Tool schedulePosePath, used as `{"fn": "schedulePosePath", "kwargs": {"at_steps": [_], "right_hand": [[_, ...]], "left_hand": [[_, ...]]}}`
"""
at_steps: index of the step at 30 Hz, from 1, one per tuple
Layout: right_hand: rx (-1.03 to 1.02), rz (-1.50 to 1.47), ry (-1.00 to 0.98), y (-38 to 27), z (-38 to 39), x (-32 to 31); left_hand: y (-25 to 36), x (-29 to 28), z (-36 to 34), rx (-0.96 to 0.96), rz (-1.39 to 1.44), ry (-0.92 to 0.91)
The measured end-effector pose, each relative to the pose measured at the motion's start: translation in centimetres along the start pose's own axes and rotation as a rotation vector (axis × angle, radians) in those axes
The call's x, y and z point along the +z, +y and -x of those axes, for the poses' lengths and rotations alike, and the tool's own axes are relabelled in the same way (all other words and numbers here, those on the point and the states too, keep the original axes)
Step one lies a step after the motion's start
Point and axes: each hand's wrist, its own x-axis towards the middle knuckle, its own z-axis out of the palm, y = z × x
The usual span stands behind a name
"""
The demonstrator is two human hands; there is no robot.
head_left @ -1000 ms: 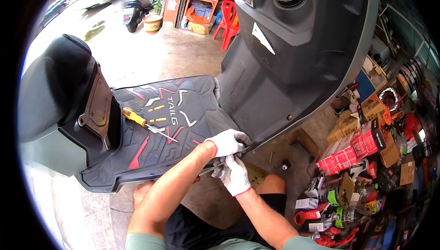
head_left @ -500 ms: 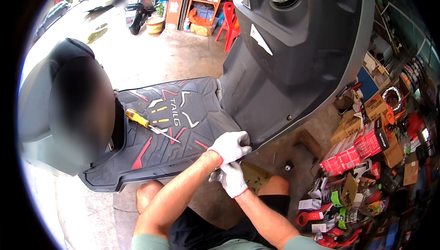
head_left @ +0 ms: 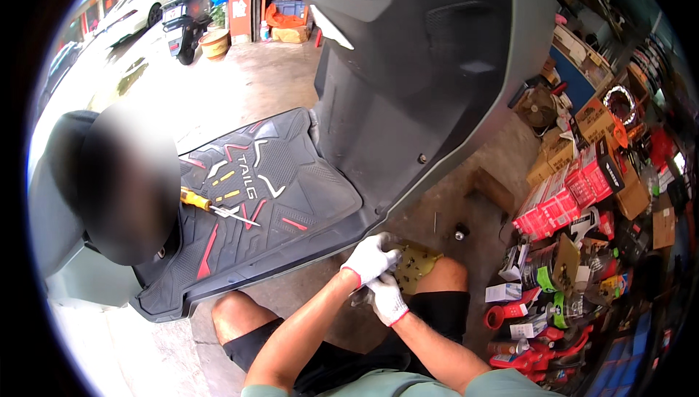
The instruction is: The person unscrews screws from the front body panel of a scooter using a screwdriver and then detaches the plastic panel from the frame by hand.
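My left hand [head_left: 369, 259], in a white glove with a red cuff, is closed just below the lower corner of the black scooter's front panel [head_left: 393, 113]. My right hand [head_left: 387, 301], gloved alike, is closed right under it, and the two touch. A small greyish thing shows by the right fingers, too hidden to name. A screwdriver [head_left: 194, 198] with a yellow handle lies on the scooter's black footboard mat [head_left: 291, 156]. Behind my hands, beside my right knee, is a yellowish tray [head_left: 429, 255] with several small dark parts.
On the floor to the right are a small metal part [head_left: 460, 232] and a brown block [head_left: 491, 191]. Red-and-white boxes [head_left: 564, 197] and heaped bottles and packages crowd the right side. The scooter's seat end [head_left: 65, 200] rises at left. Beyond stand a flowerpot [head_left: 215, 44] and another scooter [head_left: 186, 25].
My hands have drawn down from the front panel's lower corner toward my lap, still together. The view has shifted, so the scooter's front sits further left and more of the tray shows.
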Motion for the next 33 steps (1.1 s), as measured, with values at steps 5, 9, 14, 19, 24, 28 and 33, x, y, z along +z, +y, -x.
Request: {"fn": "schedulePosePath", "kwargs": {"at_steps": [5,9,14,19,24,28,33], "right_hand": [[0.079,-0.042,0.081,-0.5,0.2,-2.1],[0.133,-0.093,0.048,0.0,1.4,-3.2],[0.087,-0.053,0.13,0.6,2.7,-4.3],[-0.076,0.011,0.028,-2.7,3.2,-5.2],[-0.266,0.07,-0.207,-12.3,5.1,2.1],[-0.321,0.109,-0.392,-16.5,5.2,7.9],[-0.279,-0.014,-0.427,-18.3,4.1,12.1]], "left_hand": [[-0.9,2.7,-3.9,-0.173,-0.15,-0.126],[-3.8,5.1,-7.2,-0.126,-0.352,-0.062],[-5.1,6.0,-8.2,-0.197,-0.714,-0.163],[0.0,1.2,-1.0,-0.019,-0.568,-0.359],[1.8,-9.3,10.0,0.449,-0.541,-0.34],[3.5,-12.7,18.7,-0.005,0.023,-0.146],[4.2,-11.8,22.7,0.086,0.327,0.151]]}}
